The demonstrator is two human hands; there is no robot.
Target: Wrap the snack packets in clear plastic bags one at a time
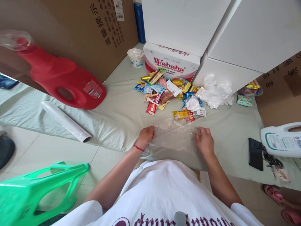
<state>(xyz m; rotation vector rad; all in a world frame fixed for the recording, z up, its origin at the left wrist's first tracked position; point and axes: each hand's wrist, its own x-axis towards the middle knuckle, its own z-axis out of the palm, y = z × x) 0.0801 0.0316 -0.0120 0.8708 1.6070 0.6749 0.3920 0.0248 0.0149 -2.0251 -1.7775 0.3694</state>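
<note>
A clear plastic sheet lies spread on the pale green floor cloth right in front of me. My left hand pinches the sheet's left edge, fingers curled. My right hand grips its right edge with bent fingers. Just beyond the sheet sits a pile of wrapped snacks in many colours.
A red detergent jug and a roll of clear film lie at left, a green plastic stool near left. A Wahaha box, crumpled plastic bags, a black phone and a white jug lie around.
</note>
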